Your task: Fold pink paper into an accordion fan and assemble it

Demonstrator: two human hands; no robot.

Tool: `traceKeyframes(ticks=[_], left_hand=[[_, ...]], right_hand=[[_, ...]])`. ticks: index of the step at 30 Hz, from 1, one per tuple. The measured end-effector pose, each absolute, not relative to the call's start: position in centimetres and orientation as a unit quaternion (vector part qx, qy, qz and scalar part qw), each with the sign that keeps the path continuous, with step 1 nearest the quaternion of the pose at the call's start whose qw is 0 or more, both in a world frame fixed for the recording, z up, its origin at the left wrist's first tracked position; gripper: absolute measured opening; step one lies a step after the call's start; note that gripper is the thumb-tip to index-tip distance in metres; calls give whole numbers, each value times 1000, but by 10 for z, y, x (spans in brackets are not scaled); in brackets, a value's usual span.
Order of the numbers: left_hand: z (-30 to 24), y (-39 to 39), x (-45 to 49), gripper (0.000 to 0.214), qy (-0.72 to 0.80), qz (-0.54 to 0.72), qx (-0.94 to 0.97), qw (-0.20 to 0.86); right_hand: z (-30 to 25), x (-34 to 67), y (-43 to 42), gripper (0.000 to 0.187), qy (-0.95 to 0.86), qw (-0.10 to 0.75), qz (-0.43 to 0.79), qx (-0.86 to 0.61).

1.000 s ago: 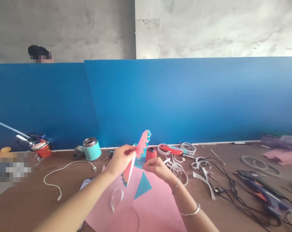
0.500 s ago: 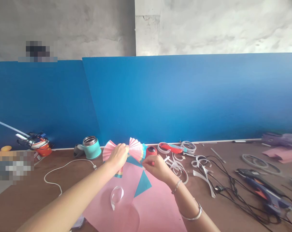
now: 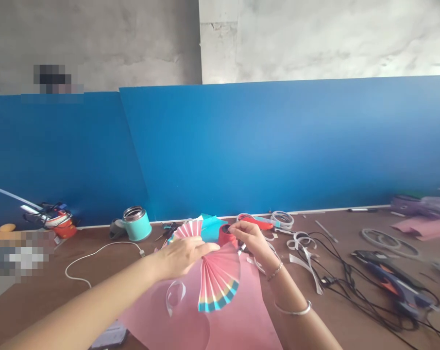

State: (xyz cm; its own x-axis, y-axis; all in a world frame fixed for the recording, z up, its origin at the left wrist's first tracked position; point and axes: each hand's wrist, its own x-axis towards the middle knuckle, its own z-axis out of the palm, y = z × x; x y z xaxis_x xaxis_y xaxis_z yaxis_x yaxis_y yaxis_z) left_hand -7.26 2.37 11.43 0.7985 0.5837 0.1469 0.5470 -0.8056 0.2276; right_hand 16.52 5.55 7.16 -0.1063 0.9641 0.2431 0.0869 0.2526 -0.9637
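Note:
A pleated pink paper fan (image 3: 220,284) with yellow and blue bands along its edge spreads below my left hand (image 3: 185,255). My left hand is closed on its gathered middle, and another pleated part (image 3: 189,228) shows behind the fingers. My right hand (image 3: 251,238) has its fingertips pinched together at the top of a red round object (image 3: 226,238) with a dark top. Whether anything small is between those fingers is hidden. Teal paper (image 3: 213,226) lies behind the fan. Beneath both hands is a large pink sheet (image 3: 242,316).
A teal cup (image 3: 138,228) and white cable (image 3: 92,250) are at left. Curled white strips (image 3: 303,243), a red-handled tool (image 3: 258,222), black cords (image 3: 346,279) and a glue gun (image 3: 391,287) lie at right. A blue partition (image 3: 260,150) borders the table.
My left hand has turned the pleated fan, so one half now opens downward over the pink sheet. My right hand has moved up and right to the red object's top. The blue triangle is out of sight.

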Motion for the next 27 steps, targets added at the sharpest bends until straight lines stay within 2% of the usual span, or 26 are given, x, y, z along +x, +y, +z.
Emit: traceKeyframes(ticks=[2,5,9,12,21,24,27], left_hand=[[118,12,-69,49,286,133,939,134],[123,3,-61,38,335,250,880,226],[119,18,-58,25,424,446,734,289],[104,40,-62,22,495,532,600,335],[69,60,-62,17,530,578,480,393],[72,55,-66,23,512,565,474,440],[78,45,-71,34,478,512,474,533]], right_hand=[[68,165,57,25,-591,499,472,-423],[61,159,57,25,-582,468,528,-404],[56,149,55,19,-618,430,515,-409],[59,145,51,20,-635,424,511,-394],[55,138,49,17,-673,412,469,-397],[59,142,50,17,-670,422,445,-419],[66,148,49,18,-672,434,415,-435]])
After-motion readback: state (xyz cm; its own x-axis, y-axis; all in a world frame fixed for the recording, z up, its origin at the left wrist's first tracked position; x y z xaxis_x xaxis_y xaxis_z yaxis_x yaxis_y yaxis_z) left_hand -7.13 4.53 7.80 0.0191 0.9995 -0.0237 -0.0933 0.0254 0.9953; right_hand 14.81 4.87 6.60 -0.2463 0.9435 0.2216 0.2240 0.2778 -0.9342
